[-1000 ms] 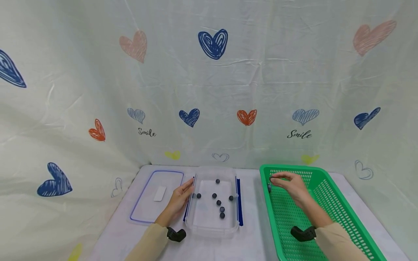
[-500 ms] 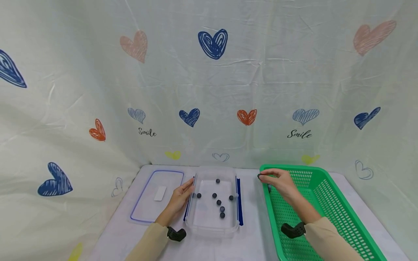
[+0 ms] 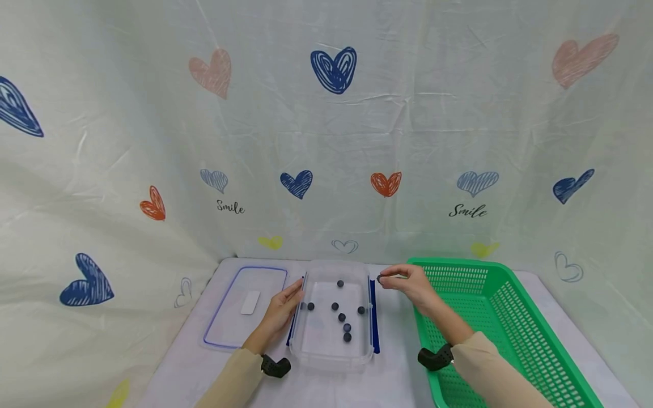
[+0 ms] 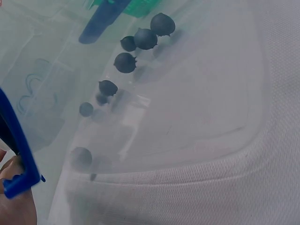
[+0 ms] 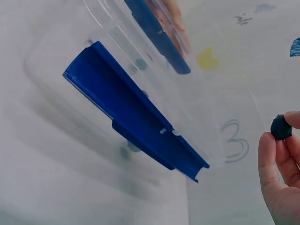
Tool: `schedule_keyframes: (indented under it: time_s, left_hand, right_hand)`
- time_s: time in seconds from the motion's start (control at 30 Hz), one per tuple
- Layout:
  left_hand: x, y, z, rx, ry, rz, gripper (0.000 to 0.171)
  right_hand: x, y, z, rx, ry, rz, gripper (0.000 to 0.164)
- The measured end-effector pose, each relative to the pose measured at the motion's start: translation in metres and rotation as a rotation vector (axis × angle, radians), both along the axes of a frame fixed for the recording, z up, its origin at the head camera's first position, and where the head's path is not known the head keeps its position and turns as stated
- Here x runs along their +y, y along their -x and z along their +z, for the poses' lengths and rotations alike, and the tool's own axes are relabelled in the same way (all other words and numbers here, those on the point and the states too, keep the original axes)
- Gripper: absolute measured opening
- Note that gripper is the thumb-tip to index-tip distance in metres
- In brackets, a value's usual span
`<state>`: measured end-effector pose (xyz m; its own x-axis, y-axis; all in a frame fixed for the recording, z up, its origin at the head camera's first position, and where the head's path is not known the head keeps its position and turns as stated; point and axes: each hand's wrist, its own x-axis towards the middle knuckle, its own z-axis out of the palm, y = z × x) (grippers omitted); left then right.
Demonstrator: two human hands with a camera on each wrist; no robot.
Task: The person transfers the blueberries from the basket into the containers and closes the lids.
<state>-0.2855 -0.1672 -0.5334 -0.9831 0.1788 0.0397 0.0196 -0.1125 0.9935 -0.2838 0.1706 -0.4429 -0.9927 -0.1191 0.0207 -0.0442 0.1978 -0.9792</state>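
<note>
In the head view, my right hand [image 3: 415,288] pinches a dark blueberry [image 5: 281,127] between thumb and fingertips, just outside the far right corner of a clear plastic container [image 3: 334,360]. Several blueberries [image 3: 342,317] lie scattered on the container's floor. My left hand [image 3: 279,310] rests along the container's left side with its fingers extended. A blue locking flap [image 5: 126,103] hangs folded down on the container's right side. The left wrist view shows blueberries [image 4: 146,39] through the clear wall, with part of the left hand beside another blue flap [image 4: 22,150].
A green perforated basket [image 3: 530,334] stands at the right, under my right forearm. Left of the container lies a clear lid [image 3: 227,317] with a blue seal and a white label [image 3: 250,302]. A curtain printed with hearts [image 3: 334,124] hangs behind the table.
My right hand has moved left, out from over the green basket to beside the container, carrying the blueberry. The left hand and the container have stayed in place.
</note>
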Motion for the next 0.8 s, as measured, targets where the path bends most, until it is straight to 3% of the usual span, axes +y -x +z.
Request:
schedule_keyframes:
  time_s: [0.57,0.8]
  left_hand:
    - [-0.002,0.001,-0.001,0.0,-0.002,-0.007,0.057]
    - [-0.001,0.001,-0.001,-0.009,-0.014,-0.005,0.055]
  right_hand:
    - [-0.032,0.005,-0.014,0.062,-0.012,0.082,0.021]
    - [-0.038,0.006,-0.022,0.032,-0.002,0.085,0.018]
